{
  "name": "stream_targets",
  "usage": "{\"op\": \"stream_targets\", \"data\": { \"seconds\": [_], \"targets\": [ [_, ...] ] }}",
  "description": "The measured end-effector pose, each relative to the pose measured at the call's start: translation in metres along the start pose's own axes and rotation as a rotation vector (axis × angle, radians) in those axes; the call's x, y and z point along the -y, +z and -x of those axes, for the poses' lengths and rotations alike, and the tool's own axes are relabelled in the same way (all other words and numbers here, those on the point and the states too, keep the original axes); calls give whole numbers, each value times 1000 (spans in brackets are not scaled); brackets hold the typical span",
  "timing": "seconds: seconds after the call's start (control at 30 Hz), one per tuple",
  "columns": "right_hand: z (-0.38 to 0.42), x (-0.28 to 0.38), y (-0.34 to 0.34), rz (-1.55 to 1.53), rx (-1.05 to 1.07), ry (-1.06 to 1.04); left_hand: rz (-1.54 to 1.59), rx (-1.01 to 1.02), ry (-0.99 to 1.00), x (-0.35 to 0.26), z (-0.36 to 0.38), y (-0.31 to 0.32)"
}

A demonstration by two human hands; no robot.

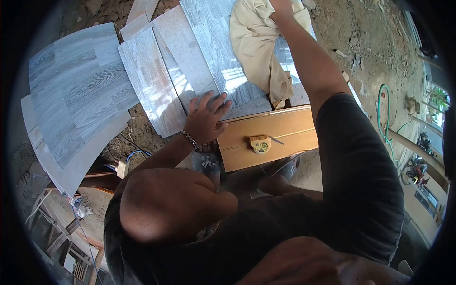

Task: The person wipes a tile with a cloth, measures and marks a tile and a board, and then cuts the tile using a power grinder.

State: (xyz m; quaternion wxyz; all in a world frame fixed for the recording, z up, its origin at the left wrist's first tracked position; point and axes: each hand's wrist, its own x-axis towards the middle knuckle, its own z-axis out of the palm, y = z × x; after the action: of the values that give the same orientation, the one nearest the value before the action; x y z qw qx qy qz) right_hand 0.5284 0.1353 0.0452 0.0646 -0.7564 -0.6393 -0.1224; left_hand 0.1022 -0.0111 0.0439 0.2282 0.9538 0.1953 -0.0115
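My left hand (204,121) lies with spread fingers at the near edge of the wood-look tiles (154,78), its fingertips on a plain grey strip. At the top edge of the view, my right hand (281,6) is on a bunched beige cloth (254,40), which hangs in folds over a glossy grey tile (209,35). The frame cuts off part of that hand, and its fingers are mostly hidden. Between my arms, a yellow tape measure (260,144) sits on an orange-brown wooden board (294,130). A thin pointed item (276,140) lies beside it.
A large grey wood-grain tile (85,85) rests on further tiles at the left. A blue cable (137,153) runs close to my left forearm. Rough dirt ground (351,42) surrounds the tiles, with a green hose (383,114) at the right. My feet are under the board.
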Motion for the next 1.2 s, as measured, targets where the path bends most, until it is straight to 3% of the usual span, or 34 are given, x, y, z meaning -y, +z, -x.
{"op": "stream_targets", "data": {
  "seconds": [0.07,0.13,0.2,0.27,0.33,0.4,0.47,0.53,0.6,0.67,0.7,0.73,0.77,0.8,0.87,0.97,1.0,1.07,1.13,1.2],
  "targets": [
    [31,-14,16,-192,127,352,-15,-45,6,-1,2,2],
    [76,3,-15,48,45,316,-18,-58,18,-4,2,0],
    [120,7,-27,-74,59,441,-30,-78,40,-7,0,-4],
    [166,18,-38,-1,50,548,-37,-37,-13,-12,-1,-5],
    [198,32,-54,-2,268,638,-74,-67,42,-17,-7,-6],
    [221,48,-65,-80,293,651,-153,-8,40,-23,-16,-14],
    [217,77,-112,-376,352,873,-184,40,124,-30,-31,-26],
    [222,74,-94,-646,319,976,-52,237,123,-46,-54,-42],
    [215,87,-137,-1150,278,1170,38,230,133,-50,-87,-48],
    [209,99,-163,-1855,13,1078,134,227,130,-54,-109,-70],
    [210,95,-187,-1861,-34,1078,261,122,205,-58,-117,-87],
    [210,90,-221,-2093,12,898,392,26,279,-69,-120,-103],
    [213,84,-255,-2309,56,686,443,59,228,-89,-118,-131],
    [218,75,-283,-2289,83,637,491,91,173,-114,-114,-164],
    [233,59,-340,-2267,91,576,450,-4,245,-164,-114,-206],
    [261,36,-403,-2295,-22,515,515,-26,403,-225,-122,-228],
    [273,26,-415,-2317,-77,459,396,-122,477,-251,-123,-232],
    [298,6,-437,-2338,-140,383,218,119,450,-304,-126,-258],
    [329,-28,-459,-2330,-210,288,222,164,525,-352,-116,-257],
    [387,-70,-482,-1886,-348,462,231,217,609,-378,-108,-235]
  ]
}}
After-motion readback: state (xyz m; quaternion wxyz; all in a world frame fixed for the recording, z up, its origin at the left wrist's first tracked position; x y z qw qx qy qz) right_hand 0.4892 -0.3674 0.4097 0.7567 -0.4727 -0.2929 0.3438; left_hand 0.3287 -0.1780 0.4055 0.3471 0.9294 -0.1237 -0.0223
